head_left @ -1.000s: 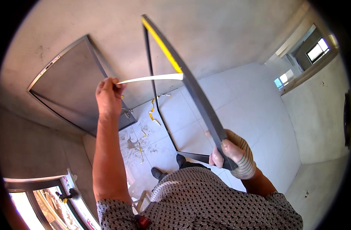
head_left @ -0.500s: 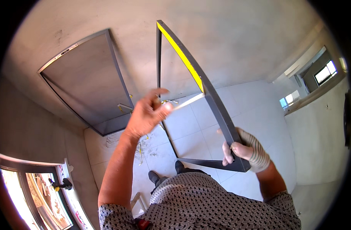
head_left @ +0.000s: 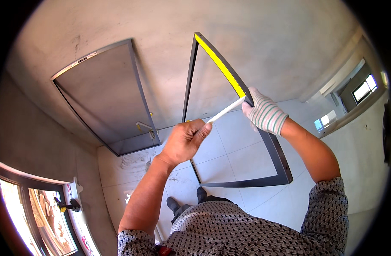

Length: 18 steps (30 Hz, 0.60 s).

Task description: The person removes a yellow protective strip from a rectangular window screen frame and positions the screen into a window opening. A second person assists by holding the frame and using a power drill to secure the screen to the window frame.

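Observation:
A dark grey metal frame (head_left: 278,155) stands tilted in front of me, its near corner toward my right side. Yellow tape (head_left: 221,64) covers the upper part of its right-hand bar; below that the bar is bare grey. From the tape's lower end a pale strip (head_left: 227,110) runs taut down to my left hand (head_left: 186,141), which is bare and closed on the strip's loose end. My right hand (head_left: 266,112), in a striped white glove, is wrapped round the same bar just beside the point where the strip leaves it.
A second grey framed screen (head_left: 99,94) leans against the wall at the left. Near its foot are a pale strip (head_left: 145,125) and dark smudges on the tiled floor (head_left: 135,160). A window with a dark handle (head_left: 67,206) is at lower left. My shoes (head_left: 202,194) stand below the frame.
My right hand has moved up the bar from the near corner to the tape's end. My left hand has shifted right and slightly down, the strip still in it. The frame has shifted right.

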Motion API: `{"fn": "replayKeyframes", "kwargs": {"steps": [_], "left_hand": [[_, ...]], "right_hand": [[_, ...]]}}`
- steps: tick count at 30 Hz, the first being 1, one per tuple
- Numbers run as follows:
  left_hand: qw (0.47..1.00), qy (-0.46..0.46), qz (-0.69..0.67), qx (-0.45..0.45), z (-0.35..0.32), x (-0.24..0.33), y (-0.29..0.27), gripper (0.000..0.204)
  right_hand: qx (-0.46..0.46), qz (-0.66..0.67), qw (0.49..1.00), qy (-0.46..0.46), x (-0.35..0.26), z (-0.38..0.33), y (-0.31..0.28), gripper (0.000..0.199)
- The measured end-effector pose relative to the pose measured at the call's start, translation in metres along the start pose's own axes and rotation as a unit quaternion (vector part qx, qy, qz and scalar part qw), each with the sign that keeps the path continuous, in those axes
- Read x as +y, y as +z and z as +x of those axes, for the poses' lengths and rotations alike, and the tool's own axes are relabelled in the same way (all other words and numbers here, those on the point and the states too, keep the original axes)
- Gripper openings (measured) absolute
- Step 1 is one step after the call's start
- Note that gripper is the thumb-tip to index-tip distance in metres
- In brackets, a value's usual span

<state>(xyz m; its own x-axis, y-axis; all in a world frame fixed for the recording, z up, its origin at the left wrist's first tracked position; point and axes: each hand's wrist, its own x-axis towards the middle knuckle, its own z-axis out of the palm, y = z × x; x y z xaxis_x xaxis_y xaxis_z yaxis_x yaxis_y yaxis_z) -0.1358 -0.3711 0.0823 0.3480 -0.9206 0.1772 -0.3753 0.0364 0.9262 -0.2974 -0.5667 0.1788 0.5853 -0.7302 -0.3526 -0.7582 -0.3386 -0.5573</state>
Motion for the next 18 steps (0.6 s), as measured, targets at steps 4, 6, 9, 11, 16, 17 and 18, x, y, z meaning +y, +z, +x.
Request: {"fn": "replayKeyframes", "kwargs": {"steps": [4, 6, 9, 11, 16, 17, 18], "left_hand": [[1.000, -0.006, 0.028, 0.009, 0.007, -0.014, -0.028, 0.044], [0.999, -0.011, 0.010, 0.037, 0.012, -0.024, -0.045, 0.044], [0.996, -0.023, 0.027, 0.085, 0.015, -0.040, -0.079, 0.042], [0.988, -0.088, 0.036, 0.118, 0.015, -0.044, -0.107, 0.038], [0.963, -0.121, 0.086, 0.227, 0.008, -0.100, -0.202, 0.044], [0.953, -0.131, 0.101, 0.254, 0.005, -0.108, -0.220, 0.046], [0.944, -0.131, 0.109, 0.283, 0.003, -0.115, -0.236, 0.046]], "right_hand": [[0.022, 0.005, 1.000, 0.005, 0.000, -0.005, 0.007, 0.032], [0.011, 0.040, 0.999, 0.017, -0.004, -0.010, 0.006, 0.032], [0.013, 0.052, 0.998, 0.026, -0.010, -0.016, 0.004, 0.031], [0.013, 0.054, 0.998, 0.026, -0.009, -0.017, 0.006, 0.032], [0.005, 0.077, 0.997, 0.021, -0.010, -0.014, 0.010, 0.033], [0.008, 0.072, 0.997, 0.021, -0.010, -0.013, 0.012, 0.033], [0.012, 0.067, 0.997, 0.019, -0.010, -0.012, 0.013, 0.034]]}}
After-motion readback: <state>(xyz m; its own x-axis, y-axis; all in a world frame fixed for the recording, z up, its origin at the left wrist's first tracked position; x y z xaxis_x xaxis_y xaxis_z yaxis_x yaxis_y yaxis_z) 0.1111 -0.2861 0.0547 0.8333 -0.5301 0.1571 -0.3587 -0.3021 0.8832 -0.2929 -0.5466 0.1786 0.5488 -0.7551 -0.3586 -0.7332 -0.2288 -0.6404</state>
